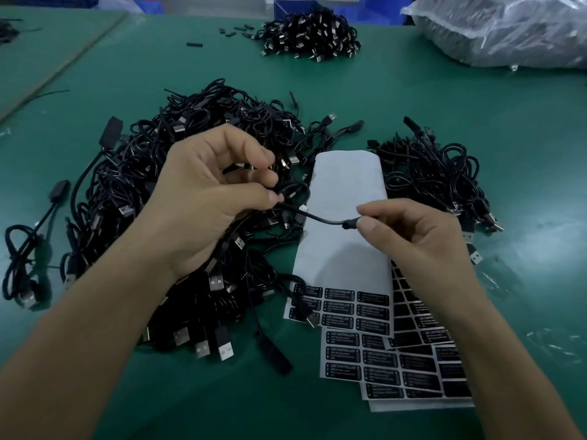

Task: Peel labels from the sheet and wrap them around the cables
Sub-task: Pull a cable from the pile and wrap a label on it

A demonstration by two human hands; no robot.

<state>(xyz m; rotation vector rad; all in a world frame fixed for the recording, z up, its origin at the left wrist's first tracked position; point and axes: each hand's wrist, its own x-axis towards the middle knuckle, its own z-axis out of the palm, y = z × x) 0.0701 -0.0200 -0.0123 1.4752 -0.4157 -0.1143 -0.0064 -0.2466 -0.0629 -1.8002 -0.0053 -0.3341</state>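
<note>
One black cable (320,218) hangs stretched just above the top label sheet (346,185), with no label visible on it, so this wrap looks not yet done. That sheet is mostly bare backing; a few rows of labels (373,300) remain at its near end, with fuller sheets underneath. The right hand (409,230) pinches the cable's connector end between thumb and forefinger, and the left hand (206,198) holds the other part in curled fingers. A large cable pile (127,185) lies left on the table (524,122), a smaller pile (435,176) right; much seems left
</note>
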